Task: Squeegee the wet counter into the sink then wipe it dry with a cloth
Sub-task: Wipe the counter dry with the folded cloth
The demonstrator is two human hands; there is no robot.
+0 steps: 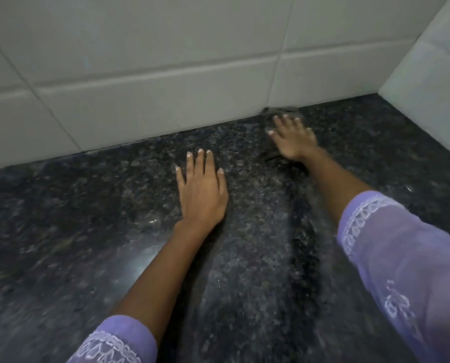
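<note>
counter (pixel 100 231) of dark speckled granite is filling most of the view, running back to a white tiled wall (pixel 140 74) and meeting a second tiled wall (pixel 433 74) at the right to form a corner. the left hand (pixel 201 191) is lying flat on the stone near the middle, palm down, fingers straight and slightly spread, holding nothing. the right hand (pixel 292 138) is reaching farther back, close to the rear wall, and is pressing down with spread fingers on a dark cloth (pixel 276 157); the cloth is blurred and nearly the same colour as the granite, showing only as a ragged edge beyond the fingertips and another patch under the wrist. whether any finger is curling into the fabric is not something the blur is letting me tell, though the visible fingers are looking straight. both forearms are coming in from the bottom edge, wearing lilac sleeves (pixel 402 258) with white embroidered trim.
</note>
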